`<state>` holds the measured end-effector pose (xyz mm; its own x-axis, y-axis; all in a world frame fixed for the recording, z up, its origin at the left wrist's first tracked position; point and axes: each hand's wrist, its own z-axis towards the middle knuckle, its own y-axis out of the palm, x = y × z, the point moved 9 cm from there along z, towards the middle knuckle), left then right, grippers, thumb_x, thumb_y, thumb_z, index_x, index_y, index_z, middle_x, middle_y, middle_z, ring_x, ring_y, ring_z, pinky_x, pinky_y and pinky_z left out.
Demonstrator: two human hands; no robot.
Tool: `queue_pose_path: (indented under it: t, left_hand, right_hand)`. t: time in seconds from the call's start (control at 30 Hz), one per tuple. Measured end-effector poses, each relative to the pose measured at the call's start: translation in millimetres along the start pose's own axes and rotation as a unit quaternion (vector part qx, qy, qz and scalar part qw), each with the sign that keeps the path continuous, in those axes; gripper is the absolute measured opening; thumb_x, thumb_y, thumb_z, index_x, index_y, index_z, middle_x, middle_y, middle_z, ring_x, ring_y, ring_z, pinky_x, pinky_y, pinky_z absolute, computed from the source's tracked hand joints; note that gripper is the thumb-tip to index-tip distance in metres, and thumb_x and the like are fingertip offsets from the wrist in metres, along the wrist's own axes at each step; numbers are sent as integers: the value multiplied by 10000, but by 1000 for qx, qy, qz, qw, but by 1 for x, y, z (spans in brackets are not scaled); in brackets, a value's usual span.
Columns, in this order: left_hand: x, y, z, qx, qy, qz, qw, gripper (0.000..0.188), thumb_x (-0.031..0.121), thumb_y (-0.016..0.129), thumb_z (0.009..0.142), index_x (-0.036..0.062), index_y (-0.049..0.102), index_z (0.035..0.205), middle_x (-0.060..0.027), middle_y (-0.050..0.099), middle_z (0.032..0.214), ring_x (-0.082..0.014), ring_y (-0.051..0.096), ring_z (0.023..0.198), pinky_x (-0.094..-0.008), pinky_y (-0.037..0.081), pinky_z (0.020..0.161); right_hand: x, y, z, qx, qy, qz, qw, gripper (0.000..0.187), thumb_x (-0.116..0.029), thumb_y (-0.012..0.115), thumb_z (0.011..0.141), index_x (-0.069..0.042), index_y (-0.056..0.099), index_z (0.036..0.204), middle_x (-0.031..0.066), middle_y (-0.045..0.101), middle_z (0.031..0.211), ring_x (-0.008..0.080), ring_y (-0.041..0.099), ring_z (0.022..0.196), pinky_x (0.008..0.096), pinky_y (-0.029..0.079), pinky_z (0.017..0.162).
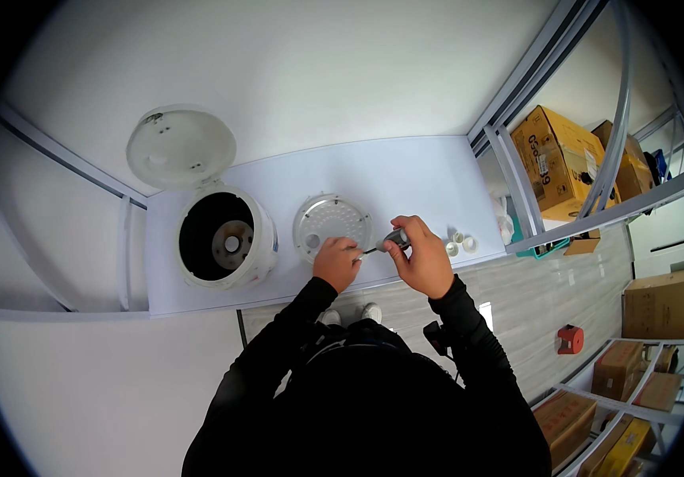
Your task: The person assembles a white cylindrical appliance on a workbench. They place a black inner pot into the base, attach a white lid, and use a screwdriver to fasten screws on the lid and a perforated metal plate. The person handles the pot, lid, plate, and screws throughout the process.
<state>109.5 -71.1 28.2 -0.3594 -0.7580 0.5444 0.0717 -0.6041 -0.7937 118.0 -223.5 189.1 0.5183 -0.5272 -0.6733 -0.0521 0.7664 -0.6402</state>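
My right hand (421, 258) is closed around the grey handle of a screwdriver (394, 238). The tool's dark shaft points left toward the fingers of my left hand (338, 264). Those fingers are pinched together at the shaft's tip, over the near edge of a round perforated plate (332, 216); whatever lies between them is hidden. The plate is pale and lies flat on the white table (405, 171). To its left stands a white rice cooker (256, 230), its lid (183, 147) swung open toward the wall and a dark cavity showing inside.
Several small white round containers (459, 242) sit near the table's right end. Past it, a metal frame (517, 179) stands before a yellow carton (560, 163). A red stool (570, 339) is on the floor at right, near shelves holding brown boxes (618, 370).
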Motion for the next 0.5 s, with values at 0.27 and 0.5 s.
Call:
queue_pose_path:
  t: [0.27,0.5]
  left_hand:
    - [-3,4,-6,33,14,-14,999,178,133,755,759,125,783,934,-3,705,1054,-313,606,1110,-422,519,933]
    - [-1,6,-7,51,16,14,998,177,130,743,745,124,771,920,0,710,1024,-294,624,1073,-479,495,986]
  right_hand:
    - [-9,7,1,-4,-11,-36,999,352,-117,754,885,-31,591,1184,155,654,1012,336,688,759,420,534,667]
    - [-5,11,2,-11,5,-27,1000,348,-117,742,894,-30,582,1190,163,654,1011,344,689,740,428,532,648]
